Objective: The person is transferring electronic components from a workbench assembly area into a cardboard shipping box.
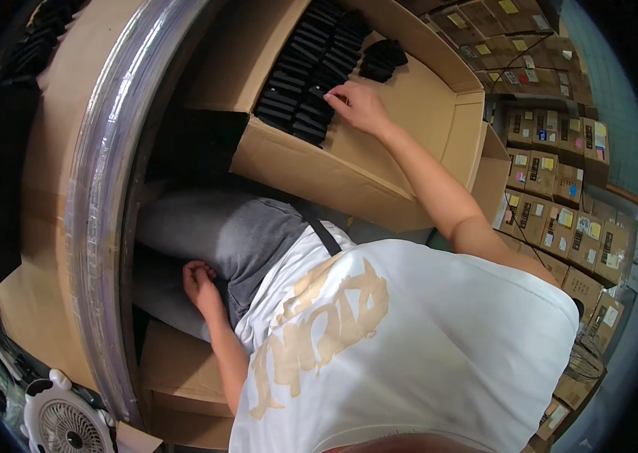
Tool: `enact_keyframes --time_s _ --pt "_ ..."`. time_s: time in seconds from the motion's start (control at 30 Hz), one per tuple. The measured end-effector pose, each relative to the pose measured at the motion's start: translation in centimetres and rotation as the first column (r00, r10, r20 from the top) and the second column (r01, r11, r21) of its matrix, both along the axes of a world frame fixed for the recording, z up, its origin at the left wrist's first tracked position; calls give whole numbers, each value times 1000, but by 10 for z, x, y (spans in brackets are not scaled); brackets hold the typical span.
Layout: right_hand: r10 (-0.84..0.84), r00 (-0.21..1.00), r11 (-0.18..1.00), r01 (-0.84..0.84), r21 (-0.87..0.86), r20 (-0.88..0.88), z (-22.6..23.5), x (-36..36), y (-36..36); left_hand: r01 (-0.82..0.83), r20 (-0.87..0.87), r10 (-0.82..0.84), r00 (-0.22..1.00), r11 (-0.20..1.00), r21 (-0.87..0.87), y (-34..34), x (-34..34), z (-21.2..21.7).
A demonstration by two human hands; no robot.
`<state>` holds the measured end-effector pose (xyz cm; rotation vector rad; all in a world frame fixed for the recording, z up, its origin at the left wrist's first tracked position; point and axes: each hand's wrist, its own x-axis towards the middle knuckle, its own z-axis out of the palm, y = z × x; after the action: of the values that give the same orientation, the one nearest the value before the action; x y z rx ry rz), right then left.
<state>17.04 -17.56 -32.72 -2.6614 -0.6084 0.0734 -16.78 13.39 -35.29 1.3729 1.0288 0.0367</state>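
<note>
My right hand [360, 106] reaches forward into an open cardboard box [319, 170] in front of my knees. Its bent fingertips rest on the near edge of rows of small black parts [308, 75] packed on edge inside the box; whether they pinch one is hidden. A loose pile of the same black parts [382, 59] lies further back in the box. My left hand [202, 283] lies on my grey trouser leg [236, 234], fingers curled in, with nothing visible in it.
A curved table edge wrapped in clear film [104, 196] runs down the left, with cardboard on top. A white fan [62, 423] stands at the lower left. Stacks of labelled cardboard cartons [560, 189] fill the right side. Another carton [183, 381] sits under the table.
</note>
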Motion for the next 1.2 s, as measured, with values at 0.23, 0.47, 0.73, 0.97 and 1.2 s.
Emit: enact_keyframes --time_s 0.23,0.47,0.73,0.97,1.2 --pt "40 980 978 -79 -194 -195 13 15 16 14 7 -14 1000 1000 -12 1 -3 -3" --pt "43 999 981 -41 -192 4 9 1 21 -29 30 29 999 999 -16 -4 -2 -3" --pt "-161 804 804 443 396 -572 1 2 -6 -19 38 21 999 999 -33 1 -4 -8" --pt "-172 648 788 543 292 -742 -14 -14 -11 -10 50 12 999 999 -45 1 -4 -11" --pt "-175 612 822 522 228 -771 -15 -21 -13 -6 36 7 999 1000 -19 1 -1 -6"
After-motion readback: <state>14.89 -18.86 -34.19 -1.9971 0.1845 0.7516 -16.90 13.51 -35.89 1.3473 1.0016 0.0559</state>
